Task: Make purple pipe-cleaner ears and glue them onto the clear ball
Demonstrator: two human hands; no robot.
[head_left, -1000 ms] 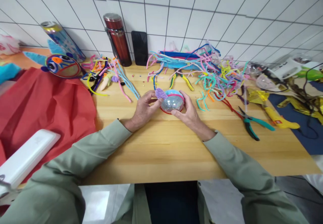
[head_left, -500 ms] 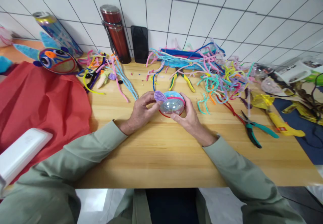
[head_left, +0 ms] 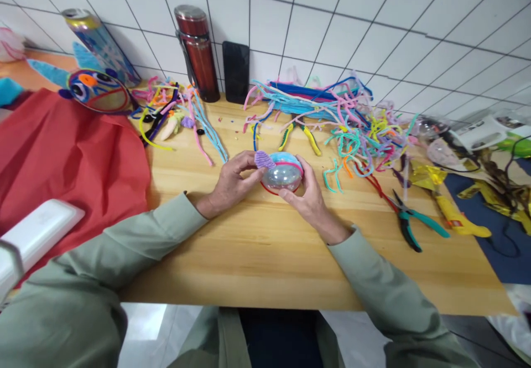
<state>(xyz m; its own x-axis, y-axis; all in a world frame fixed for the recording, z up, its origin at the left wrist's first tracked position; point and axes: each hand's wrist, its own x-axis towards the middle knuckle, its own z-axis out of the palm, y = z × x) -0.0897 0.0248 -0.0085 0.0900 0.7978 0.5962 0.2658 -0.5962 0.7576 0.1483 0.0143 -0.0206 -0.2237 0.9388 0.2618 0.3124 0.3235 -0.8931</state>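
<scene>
The clear dome (head_left: 282,175), edged in red and blue, was between both hands over the middle of the wooden table (head_left: 257,263), its right side cupped by the right hand (head_left: 310,195). The left hand (head_left: 234,184) pinched a ribbed purple piece (head_left: 264,160) against its left edge. Beyond lay yellow-handled pliers (head_left: 311,141) and heaped pipe cleaners (head_left: 307,99); teal-handled pliers (head_left: 429,224) lay well to the right, a red cloth (head_left: 83,157) to the left.

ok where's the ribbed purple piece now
At the head view's centre, the ribbed purple piece is in the left hand, at the upper-left edge of the clear dome.
</scene>
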